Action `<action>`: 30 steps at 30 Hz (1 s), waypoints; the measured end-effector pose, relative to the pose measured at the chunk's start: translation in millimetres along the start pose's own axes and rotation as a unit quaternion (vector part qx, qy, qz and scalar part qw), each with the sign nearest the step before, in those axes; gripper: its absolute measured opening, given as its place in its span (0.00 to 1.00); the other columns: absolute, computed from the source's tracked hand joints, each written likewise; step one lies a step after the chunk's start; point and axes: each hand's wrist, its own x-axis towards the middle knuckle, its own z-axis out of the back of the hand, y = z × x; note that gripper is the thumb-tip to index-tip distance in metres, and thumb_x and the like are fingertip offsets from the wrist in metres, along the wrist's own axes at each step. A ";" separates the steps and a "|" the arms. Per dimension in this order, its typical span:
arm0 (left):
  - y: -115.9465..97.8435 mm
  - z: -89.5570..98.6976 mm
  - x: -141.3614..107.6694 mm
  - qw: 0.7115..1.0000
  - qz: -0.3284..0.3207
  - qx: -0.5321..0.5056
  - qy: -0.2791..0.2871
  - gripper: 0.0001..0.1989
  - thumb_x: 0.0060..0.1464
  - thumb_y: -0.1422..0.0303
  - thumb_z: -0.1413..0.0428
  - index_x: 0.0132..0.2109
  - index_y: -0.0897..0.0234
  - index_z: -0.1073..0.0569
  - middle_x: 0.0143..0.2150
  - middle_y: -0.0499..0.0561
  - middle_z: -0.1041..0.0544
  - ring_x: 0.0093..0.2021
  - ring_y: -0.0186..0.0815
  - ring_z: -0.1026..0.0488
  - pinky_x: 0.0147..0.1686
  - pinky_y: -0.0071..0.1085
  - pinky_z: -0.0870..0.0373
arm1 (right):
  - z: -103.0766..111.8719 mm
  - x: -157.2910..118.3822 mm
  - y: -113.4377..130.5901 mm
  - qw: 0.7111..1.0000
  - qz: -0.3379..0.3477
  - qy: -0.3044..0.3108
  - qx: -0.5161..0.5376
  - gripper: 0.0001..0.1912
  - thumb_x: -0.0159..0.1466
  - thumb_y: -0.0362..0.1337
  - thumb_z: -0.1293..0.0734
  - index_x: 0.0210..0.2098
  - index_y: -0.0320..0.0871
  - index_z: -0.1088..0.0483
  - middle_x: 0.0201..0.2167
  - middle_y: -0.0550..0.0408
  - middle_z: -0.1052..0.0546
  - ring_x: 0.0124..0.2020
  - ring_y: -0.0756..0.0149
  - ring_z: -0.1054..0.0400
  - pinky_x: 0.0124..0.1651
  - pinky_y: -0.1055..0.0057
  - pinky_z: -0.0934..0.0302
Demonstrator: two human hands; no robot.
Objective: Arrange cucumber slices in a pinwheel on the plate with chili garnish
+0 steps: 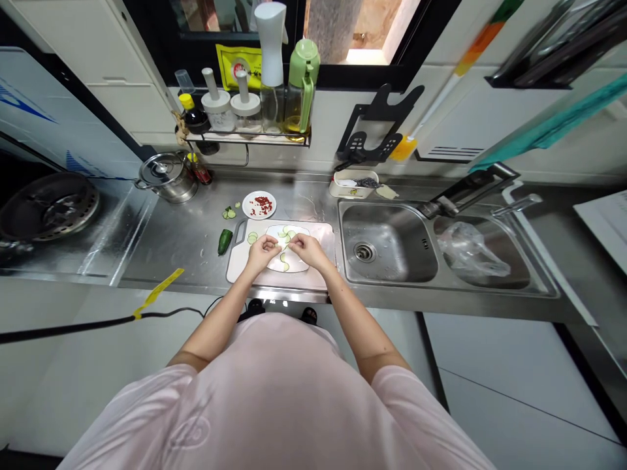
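A white plate [300, 262] with thin cucumber slices [284, 266] lies on a pale cutting board [321, 277]. Over the plate's left side, my left hand [264, 249] is closed in a pinch; whatever is between its fingertips is too small to make out. My right hand [307, 249] pinches at a cucumber slice near the plate's middle. More slices lie along the plate's far edge, and a few rest on the board left of it. A piece of cucumber [225, 241] sits on the counter beside the board. Behind it is a small white dish [259, 214] of chopped red pieces.
To the right is a double sink [392, 245], with a plastic bag [470, 248] in its far basin. A lidded steel pot [169, 177] and a dark wok [46, 205] stand left. Bottles fill the wall rack [249, 138]. A black cable [98, 324] runs at left.
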 end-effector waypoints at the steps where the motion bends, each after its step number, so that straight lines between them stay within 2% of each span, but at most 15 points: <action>1: 6.7 0.3 -0.3 1.000 0.007 0.022 0.009 0.12 0.42 0.66 0.37 0.36 0.64 0.26 0.26 0.44 0.31 0.27 0.28 0.34 0.30 0.25 0.38 | -2.5 -0.1 -3.0 1.000 -0.008 0.012 -0.021 0.07 0.59 0.38 0.34 0.32 0.41 0.28 0.26 0.58 0.27 0.28 0.70 0.36 0.32 0.75 0.46; 4: 27.3 0.9 -1.0 0.992 0.026 0.123 0.031 0.11 0.44 0.66 0.39 0.37 0.63 0.25 0.26 0.44 0.31 0.27 0.28 0.34 0.30 0.24 0.38 | -11.7 -0.4 -12.4 0.994 -0.031 0.053 -0.095 0.06 0.61 0.36 0.34 0.35 0.41 0.28 0.28 0.57 0.25 0.29 0.70 0.35 0.33 0.76 0.47; 8: 43.3 -0.6 -2.4 0.963 0.044 0.260 0.053 0.08 0.47 0.67 0.41 0.37 0.61 0.23 0.27 0.45 0.27 0.29 0.30 0.31 0.32 0.25 0.38 | -24.9 -1.8 -23.1 0.980 -0.051 0.089 -0.172 0.06 0.62 0.36 0.34 0.36 0.41 0.27 0.32 0.54 0.23 0.32 0.68 0.34 0.34 0.76 0.49; 12: 44.1 -3.6 -4.5 0.932 0.061 0.350 0.074 0.07 0.49 0.67 0.42 0.38 0.60 0.23 0.31 0.47 0.22 0.33 0.33 0.28 0.34 0.26 0.38 | -33.9 -4.7 -28.4 0.968 -0.062 0.108 -0.217 0.07 0.64 0.36 0.36 0.37 0.41 0.27 0.35 0.52 0.23 0.34 0.67 0.33 0.33 0.75 0.50; 19: 45.7 -8.3 -4.0 0.898 0.058 0.424 0.098 0.07 0.52 0.67 0.43 0.40 0.58 0.23 0.35 0.48 0.21 0.37 0.36 0.27 0.35 0.28 0.37 | -42.6 -7.4 -29.0 0.948 -0.077 0.128 -0.281 0.10 0.66 0.36 0.39 0.42 0.41 0.28 0.40 0.49 0.23 0.39 0.64 0.31 0.36 0.74 0.47; 23: 49.6 -10.4 -4.7 0.878 0.025 0.467 0.103 0.08 0.53 0.68 0.44 0.40 0.58 0.23 0.38 0.50 0.22 0.42 0.39 0.29 0.40 0.30 0.35 | -45.4 -7.6 -26.9 0.937 -0.080 0.136 -0.311 0.11 0.67 0.37 0.40 0.43 0.41 0.28 0.42 0.47 0.23 0.41 0.63 0.31 0.38 0.73 0.46; 27: 53.7 -9.9 -12.0 0.864 -0.039 0.495 0.085 0.09 0.56 0.67 0.46 0.43 0.58 0.23 0.43 0.53 0.25 0.48 0.42 0.33 0.43 0.33 0.34 | -46.1 -9.1 -24.0 0.930 -0.074 0.138 -0.332 0.11 0.68 0.37 0.41 0.44 0.42 0.29 0.43 0.46 0.24 0.43 0.62 0.32 0.40 0.72 0.45; 30: 57.8 -8.4 -20.7 0.853 -0.096 0.503 0.098 0.11 0.59 0.68 0.49 0.45 0.58 0.23 0.44 0.54 0.26 0.48 0.41 0.34 0.43 0.33 0.34 | -46.0 -10.1 -22.4 0.927 -0.071 0.137 -0.343 0.11 0.69 0.37 0.41 0.45 0.41 0.30 0.44 0.46 0.25 0.44 0.61 0.33 0.41 0.72 0.44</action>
